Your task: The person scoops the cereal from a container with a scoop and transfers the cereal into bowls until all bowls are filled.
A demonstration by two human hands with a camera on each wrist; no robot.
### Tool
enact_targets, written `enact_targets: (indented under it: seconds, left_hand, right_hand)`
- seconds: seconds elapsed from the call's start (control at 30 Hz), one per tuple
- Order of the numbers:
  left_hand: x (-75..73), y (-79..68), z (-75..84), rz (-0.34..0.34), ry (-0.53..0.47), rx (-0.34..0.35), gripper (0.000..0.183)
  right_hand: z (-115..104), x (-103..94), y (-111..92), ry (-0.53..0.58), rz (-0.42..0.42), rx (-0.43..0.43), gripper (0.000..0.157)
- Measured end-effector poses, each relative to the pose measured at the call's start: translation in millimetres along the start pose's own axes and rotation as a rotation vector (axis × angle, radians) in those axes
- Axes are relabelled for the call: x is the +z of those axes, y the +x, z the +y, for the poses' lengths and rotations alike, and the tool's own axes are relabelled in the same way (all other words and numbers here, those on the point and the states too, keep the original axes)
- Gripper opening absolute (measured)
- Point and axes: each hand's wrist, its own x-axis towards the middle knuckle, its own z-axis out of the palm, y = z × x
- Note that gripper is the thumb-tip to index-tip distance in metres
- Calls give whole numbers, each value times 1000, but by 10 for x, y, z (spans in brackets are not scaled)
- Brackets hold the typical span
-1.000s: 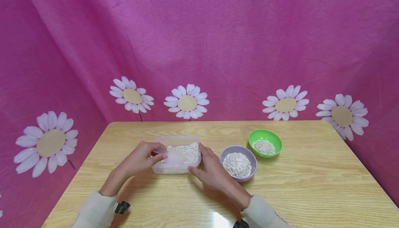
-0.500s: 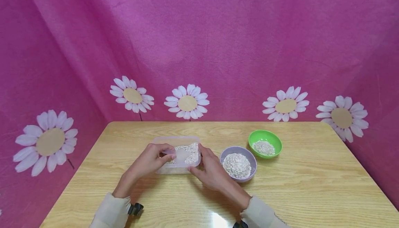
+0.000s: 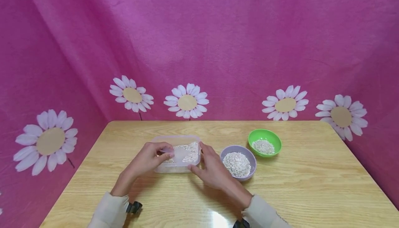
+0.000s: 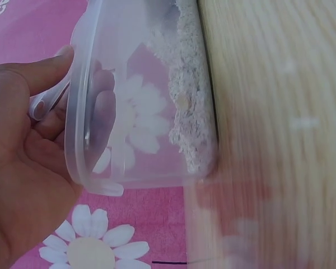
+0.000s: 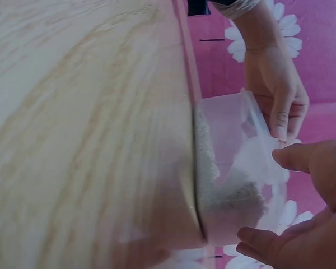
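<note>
A clear plastic container [image 3: 166, 138] of pale flakes that look like oats [image 3: 191, 156] stands on the wooden table. My left hand [image 3: 148, 158] pinches the handle of a translucent scoop [image 3: 179, 154] whose bowl lies down among the flakes. In the left wrist view the handle end [image 4: 40, 109], with its hole, pokes out between thumb and fingers above the container's rim. My right hand [image 3: 213, 171] holds the container's right end, thumb at the near corner and fingers along the side wall.
Right of the container is a purple bowl [image 3: 222, 158] heaped with flakes, close by my right wrist. A green bowl [image 3: 276, 141] with fewer flakes sits behind it. A pink curtain [image 3: 218, 47] with daisies hangs beyond the table's [image 3: 299, 179] back edge.
My left hand has pushed the scoop rightward through the flakes, then eased back slightly to the left. My right hand has stayed on the container's end.
</note>
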Motion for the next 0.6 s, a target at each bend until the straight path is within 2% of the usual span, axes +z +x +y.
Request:
enact_targets:
  seconds: [0.13,0.37,0.6]
  left_hand:
    - [-40,-33,-36,36,-13,-15,16]
    - [-123,-70,-122,92,-83,7,10]
    - [-223,-98,-180,142,-154,14,15]
  right_hand:
    - [-39,-65,-22,-5,2,13,90]
    - [-78,-183,-45,22,12,6,88]
    - [-64,-330,-64,31,22,14,86]
